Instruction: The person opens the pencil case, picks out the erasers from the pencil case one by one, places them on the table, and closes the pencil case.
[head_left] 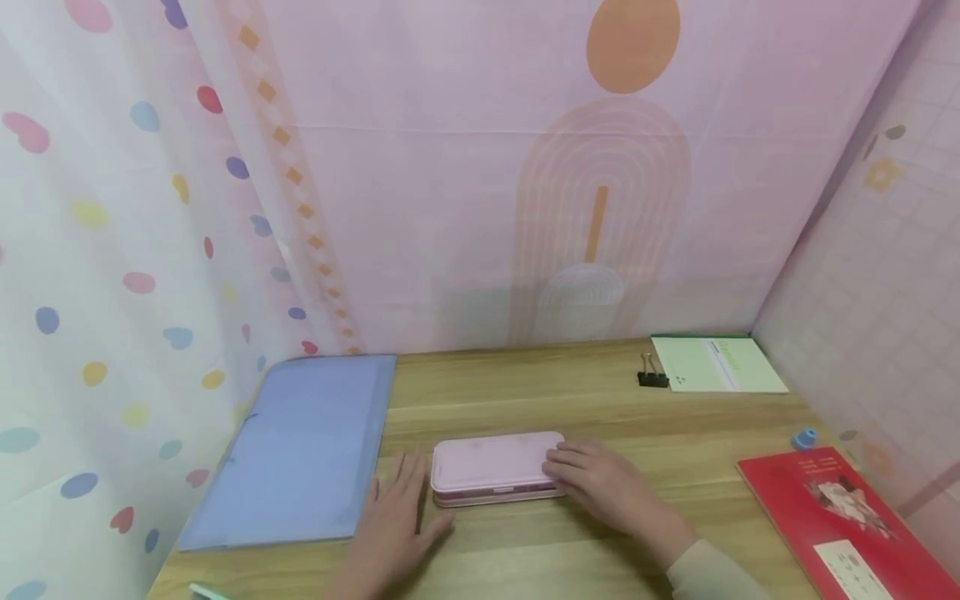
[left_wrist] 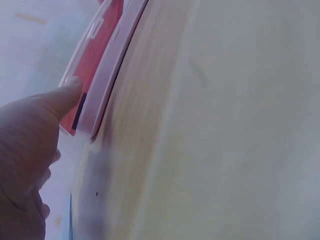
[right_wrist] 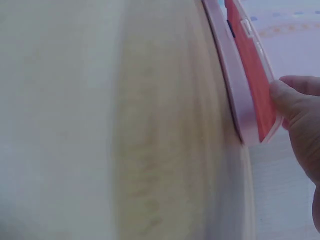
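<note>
Pink pencil case (head_left: 495, 469) lies flat at the front middle of the bench (head_left: 600, 400), lid down, not yet opened by the look of it; left hand (head_left: 397, 521) rests beside its left end, thumb touching the edge, fingers straight; right hand (head_left: 600, 483) has relaxed fingers laid on the right end; wrist views blur, any latch is hard to make out.

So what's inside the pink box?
The pink box is closed flat on the wooden desk, so its inside is hidden. Both hands touch its ends: left hand, right hand.
</note>
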